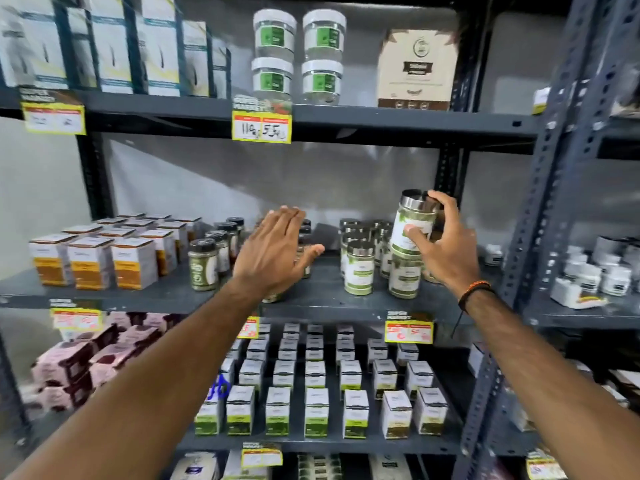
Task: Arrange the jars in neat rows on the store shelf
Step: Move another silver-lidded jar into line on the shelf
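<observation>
On the middle shelf, my right hand grips a silver-lidded jar of green herbs, held tilted above another jar of the same kind. More silver-lidded jars stand in a loose cluster to the left of it. Black-lidded jars stand in a row further left. My left hand hovers flat with fingers spread in front of more black-lidded jars, holding nothing and hiding some of them.
Orange-labelled boxes fill the shelf's left end. White-lidded jars stand stacked on the shelf above, beside a brown-and-cream box. Rows of small green boxes sit below. A neighbouring rack on the right holds white tubs.
</observation>
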`<state>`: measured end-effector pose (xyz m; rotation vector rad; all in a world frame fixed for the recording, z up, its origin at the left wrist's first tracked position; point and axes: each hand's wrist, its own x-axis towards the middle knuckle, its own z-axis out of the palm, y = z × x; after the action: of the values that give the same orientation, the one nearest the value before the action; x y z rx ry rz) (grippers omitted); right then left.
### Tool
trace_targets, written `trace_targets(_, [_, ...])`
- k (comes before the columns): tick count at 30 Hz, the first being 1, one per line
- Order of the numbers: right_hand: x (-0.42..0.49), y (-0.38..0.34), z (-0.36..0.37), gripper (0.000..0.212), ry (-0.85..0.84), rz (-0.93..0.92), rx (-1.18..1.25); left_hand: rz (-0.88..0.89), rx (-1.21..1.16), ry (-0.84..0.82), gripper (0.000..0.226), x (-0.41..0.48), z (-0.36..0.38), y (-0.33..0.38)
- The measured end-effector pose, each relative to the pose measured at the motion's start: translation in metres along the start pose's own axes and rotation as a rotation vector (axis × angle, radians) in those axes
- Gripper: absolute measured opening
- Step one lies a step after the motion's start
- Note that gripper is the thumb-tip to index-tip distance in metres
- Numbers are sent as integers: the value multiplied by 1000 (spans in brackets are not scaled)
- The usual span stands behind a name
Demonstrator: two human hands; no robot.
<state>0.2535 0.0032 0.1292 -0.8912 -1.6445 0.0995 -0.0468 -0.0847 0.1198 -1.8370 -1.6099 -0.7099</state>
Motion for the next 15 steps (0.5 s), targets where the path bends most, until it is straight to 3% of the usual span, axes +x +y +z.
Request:
trace_targets(6, [-5, 56, -37, 64, 29, 86, -66, -15, -24, -180, 90, -2, 61, 44])
trace_targets(15, [-27, 124, -25, 66, -69, 161, -195, -78, -64, -461, 87, -23, 130, 49])
